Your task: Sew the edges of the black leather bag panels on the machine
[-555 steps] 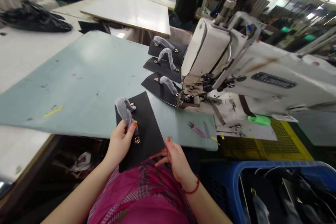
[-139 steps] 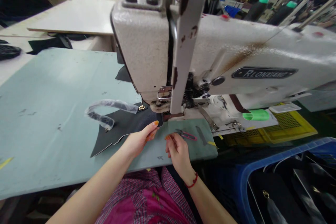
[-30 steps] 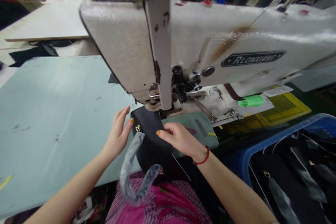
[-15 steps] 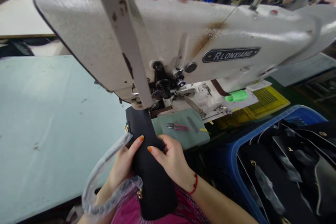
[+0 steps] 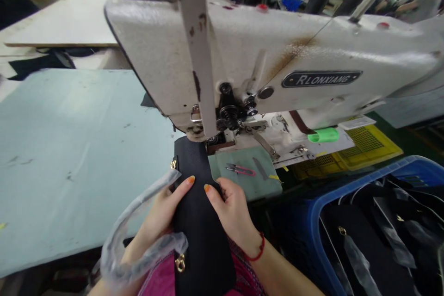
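A black bag panel (image 5: 199,222) runs from my lap up to the sewing machine (image 5: 249,55), its far end close under the machine head. Gold-coloured rings on its left edge hold a handle (image 5: 120,226) wrapped in clear plastic, which loops over my left forearm. My left hand (image 5: 166,208) grips the panel's left edge, thumb on top and fingers underneath. On the right edge, my right hand (image 5: 232,208) pinches it in the same way, with a red cord bracelet at the wrist. Whether the needle touches the panel is hidden.
Pink-handled thread snips (image 5: 241,169) lie on the small green plate right of the panel. A pale blue table (image 5: 86,157) spreads to the left. A blue basket (image 5: 314,212) of black bag pieces stands at right, with yellow crates (image 5: 367,148) behind it.
The view has shifted, so the machine appears further right. Both hands keep their hold on the panel, whose lower end looks slightly turned and lower in the picture.
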`<state>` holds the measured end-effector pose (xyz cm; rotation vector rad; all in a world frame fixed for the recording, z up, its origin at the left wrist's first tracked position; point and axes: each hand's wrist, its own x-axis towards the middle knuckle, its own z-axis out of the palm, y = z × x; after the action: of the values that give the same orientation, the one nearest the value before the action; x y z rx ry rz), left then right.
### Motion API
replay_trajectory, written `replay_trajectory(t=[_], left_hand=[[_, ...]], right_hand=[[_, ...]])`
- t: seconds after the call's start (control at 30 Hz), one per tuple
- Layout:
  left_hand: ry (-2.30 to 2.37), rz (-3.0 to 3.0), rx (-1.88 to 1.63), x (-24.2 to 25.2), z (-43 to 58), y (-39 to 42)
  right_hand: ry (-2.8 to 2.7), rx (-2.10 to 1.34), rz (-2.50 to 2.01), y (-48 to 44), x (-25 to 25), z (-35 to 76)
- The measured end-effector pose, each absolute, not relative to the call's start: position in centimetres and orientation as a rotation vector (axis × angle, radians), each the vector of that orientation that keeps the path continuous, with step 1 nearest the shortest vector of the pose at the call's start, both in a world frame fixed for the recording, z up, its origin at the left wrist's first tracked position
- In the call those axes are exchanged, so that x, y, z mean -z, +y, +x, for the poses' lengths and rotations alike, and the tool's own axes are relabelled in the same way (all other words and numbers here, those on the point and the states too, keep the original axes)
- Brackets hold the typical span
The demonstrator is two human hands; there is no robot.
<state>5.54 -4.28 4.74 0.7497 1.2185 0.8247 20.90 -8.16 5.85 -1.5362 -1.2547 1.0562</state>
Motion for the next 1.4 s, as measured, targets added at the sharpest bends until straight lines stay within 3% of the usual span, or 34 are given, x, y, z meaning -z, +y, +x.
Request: replay_trajectory(t=[0.23, 1.4], left_hand=[[1.144, 0.399, -0.802, -5.9, 6.5, -4.6], [1.101, 0.698, -0.875, -4.6, 5.8, 3.7]], right_hand=[[-1.186, -1.175, -1.498, -8.0, -6.4, 21.2], [-1.143, -1.261, -1.355, -0.6, -5.8, 21.3]])
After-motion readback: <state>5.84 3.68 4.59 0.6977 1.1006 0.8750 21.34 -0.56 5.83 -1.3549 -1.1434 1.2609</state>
